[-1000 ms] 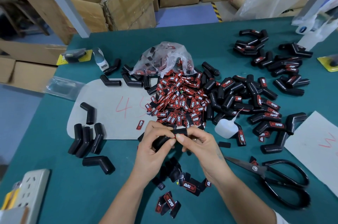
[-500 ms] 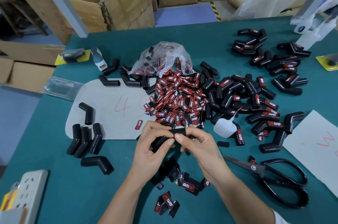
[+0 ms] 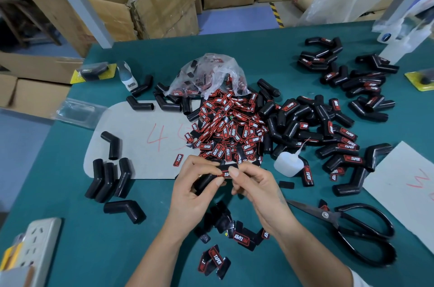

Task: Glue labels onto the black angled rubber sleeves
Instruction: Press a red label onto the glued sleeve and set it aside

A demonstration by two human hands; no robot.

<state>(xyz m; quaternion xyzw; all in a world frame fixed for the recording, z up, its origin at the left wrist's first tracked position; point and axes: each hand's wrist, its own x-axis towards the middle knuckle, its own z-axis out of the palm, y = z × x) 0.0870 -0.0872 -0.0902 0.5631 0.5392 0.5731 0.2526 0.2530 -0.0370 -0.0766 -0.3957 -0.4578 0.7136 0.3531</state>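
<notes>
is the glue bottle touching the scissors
Apart. The head view shows bare green table between the glue bottle and the scissors.

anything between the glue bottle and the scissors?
Head view: one small black piece lies on the green mat between the glue bottle and the scissors; otherwise bare.

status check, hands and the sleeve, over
Left hand grips black sleeve. Right hand pinches red label onto it. Glue bottle idle beside. Nothing in the way.
</notes>
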